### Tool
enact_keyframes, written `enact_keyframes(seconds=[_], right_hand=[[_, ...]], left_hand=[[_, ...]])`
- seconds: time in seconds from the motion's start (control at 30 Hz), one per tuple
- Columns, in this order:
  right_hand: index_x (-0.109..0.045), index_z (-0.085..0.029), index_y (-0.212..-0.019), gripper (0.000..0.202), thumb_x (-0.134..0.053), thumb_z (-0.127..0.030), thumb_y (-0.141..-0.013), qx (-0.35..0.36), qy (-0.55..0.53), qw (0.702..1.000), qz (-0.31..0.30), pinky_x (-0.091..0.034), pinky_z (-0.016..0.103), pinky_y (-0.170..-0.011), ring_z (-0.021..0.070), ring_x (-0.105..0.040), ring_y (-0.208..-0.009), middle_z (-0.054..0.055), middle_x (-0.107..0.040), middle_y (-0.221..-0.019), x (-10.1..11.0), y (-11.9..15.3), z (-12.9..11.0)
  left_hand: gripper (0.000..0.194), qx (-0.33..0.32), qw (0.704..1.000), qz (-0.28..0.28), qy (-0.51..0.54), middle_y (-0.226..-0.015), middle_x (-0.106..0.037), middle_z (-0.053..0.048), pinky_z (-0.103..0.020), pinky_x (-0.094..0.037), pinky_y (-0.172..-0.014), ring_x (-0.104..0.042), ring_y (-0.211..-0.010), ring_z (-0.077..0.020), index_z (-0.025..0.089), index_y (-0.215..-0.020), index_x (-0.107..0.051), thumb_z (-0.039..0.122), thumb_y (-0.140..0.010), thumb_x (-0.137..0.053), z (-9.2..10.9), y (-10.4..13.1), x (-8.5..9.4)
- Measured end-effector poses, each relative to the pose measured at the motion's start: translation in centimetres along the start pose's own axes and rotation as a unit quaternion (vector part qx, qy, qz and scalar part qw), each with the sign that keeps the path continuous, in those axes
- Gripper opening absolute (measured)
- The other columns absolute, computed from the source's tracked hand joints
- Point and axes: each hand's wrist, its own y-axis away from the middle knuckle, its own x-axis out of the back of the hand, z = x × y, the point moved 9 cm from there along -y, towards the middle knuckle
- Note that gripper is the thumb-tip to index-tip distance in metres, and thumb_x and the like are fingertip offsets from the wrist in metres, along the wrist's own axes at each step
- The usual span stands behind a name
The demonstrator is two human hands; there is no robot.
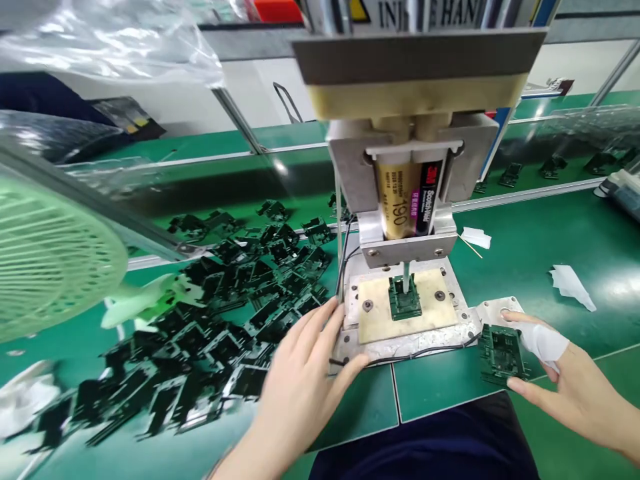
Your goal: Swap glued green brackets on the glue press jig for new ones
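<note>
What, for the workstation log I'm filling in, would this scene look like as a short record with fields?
Left hand: spread beside the metal base, holding nothing visible
Right hand: holding a green part
Under nozzle: second green part, on a pale plate
Cartridge: gold and black, marked 3M
Left side: many dark parts, pale green fan

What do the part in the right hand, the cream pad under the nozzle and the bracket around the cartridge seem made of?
Held part: probably moulded plastic, dark green, judging by its intricate shape.
Pad: perhaps resin or plastic, matte cream, evenly coloured.
Bracket: likely bare metal, given its grey, dull shine.
</note>
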Motion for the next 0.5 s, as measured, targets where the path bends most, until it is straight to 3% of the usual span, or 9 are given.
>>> enact_keyframes(seconds=[0.1,0.2,0.27,0.37,0.43,0.5], right_hand=[[-0.026,-0.021,-0.159,0.074,-0.061,-0.037,-0.096,0.043,0.036,0.998,-0.01,-0.051,0.058,-0.105,0.0411,-0.051,-0.131,0.016,-0.051,-0.147,-1.0,0.9,0.2],[-0.022,-0.019,-0.16,0.072,-0.057,-0.035,-0.099,0.033,0.048,0.998,-0.006,-0.049,0.061,-0.107,0.0426,-0.05,-0.132,0.018,-0.057,-0.136,-1.3,1.4,1.0],[-0.026,-0.019,-0.159,0.07,-0.057,-0.038,-0.1,0.007,0.035,0.999,0.002,-0.048,0.062,-0.106,0.0436,-0.052,-0.129,0.017,-0.061,-0.128,-0.6,1.3,1.4],[-0.035,-0.023,-0.156,0.065,-0.059,-0.046,-0.1,-0.008,-0.046,0.999,-0.008,-0.049,0.057,-0.107,0.0416,-0.054,-0.128,0.015,-0.061,-0.13,0.5,0.6,0.0],[-0.038,-0.028,-0.153,0.067,-0.063,-0.055,-0.098,0.013,-0.157,0.987,-0.034,-0.053,0.05,-0.103,0.0381,-0.058,-0.125,0.013,-0.058,-0.137,0.3,0.0,-2.6],[-0.038,-0.032,-0.151,0.073,-0.067,-0.065,-0.093,0.034,-0.271,0.96,-0.053,-0.056,0.044,-0.1,0.0356,-0.06,-0.123,0.012,-0.055,-0.141,-0.7,-0.5,-5.6]], left_hand=[[0.074,-0.027,0.994,0.018,-0.106,-0.14,-0.059,-0.026,-0.053,-0.045,-0.106,-0.056,-0.13,-0.0427,0.009,-0.158,-0.029,0.041,-0.097,-0.057,-0.7,4.8,0.5],[0.076,-0.023,0.992,0.0,-0.124,-0.138,-0.06,-0.028,-0.053,-0.046,-0.105,-0.06,-0.127,-0.0431,0.006,-0.159,-0.025,0.038,-0.097,-0.055,-1.1,7.1,-0.6],[0.076,-0.009,0.993,0.008,-0.115,-0.139,-0.06,-0.028,-0.055,-0.044,-0.108,-0.058,-0.13,-0.043,0.007,-0.159,-0.026,0.036,-0.096,-0.057,-0.8,7.1,-0.7],[0.077,0.025,0.997,0.024,-0.073,-0.146,-0.056,-0.026,-0.061,-0.035,-0.116,-0.041,-0.145,-0.045,0.01,-0.159,-0.027,0.035,-0.094,-0.059,0.3,5.6,0.4],[0.077,0.049,0.998,0.027,0.023,-0.155,-0.046,-0.023,-0.06,-0.035,-0.117,-0.033,-0.15,-0.0424,0.016,-0.16,-0.025,0.032,-0.094,-0.061,1.6,4.2,1.4],[0.085,0.054,0.979,-0.016,0.195,-0.163,-0.036,-0.02,-0.058,-0.04,-0.117,-0.034,-0.15,-0.0406,0.024,-0.161,-0.022,0.043,-0.091,-0.067,3.6,2.7,1.2]])
